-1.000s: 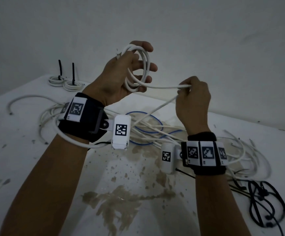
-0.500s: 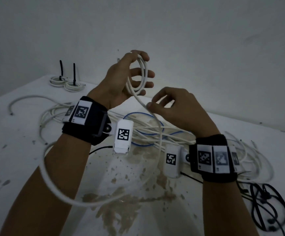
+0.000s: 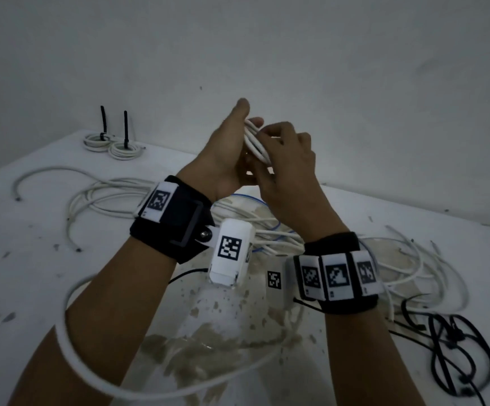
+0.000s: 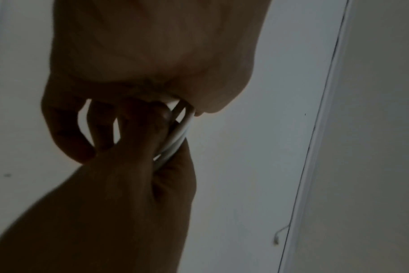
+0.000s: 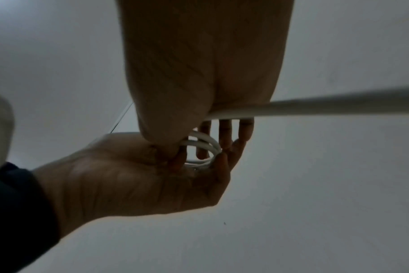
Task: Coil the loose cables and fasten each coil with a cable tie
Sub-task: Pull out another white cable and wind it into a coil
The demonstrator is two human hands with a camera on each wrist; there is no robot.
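White cable coil (image 3: pixel 256 142) raised above bench (image 3: pixel 33 259), gripped between thumb and fingers of left hand (image 3: pixel 226 153). Right hand (image 3: pixel 289 168) just beside left, fingers curled, pinching coil's strands. Loose tail (image 3: pixel 97 373) hangs from hands, loops under left forearm. Beyond left hand: two tied coils (image 3: pixel 112 145), black ties upright. Below hands: white cable tangle (image 3: pixel 398 259). Right of right wrist: black cable ties (image 3: pixel 454 347) on bench.

A white, scuffed tabletop (image 3: pixel 33 288) lies below the grip. A brown blotchy stain (image 3: pixel 208 344) spreads on it directly beneath. A plain pale grey wall (image 3: pixel 355 68) stands behind.
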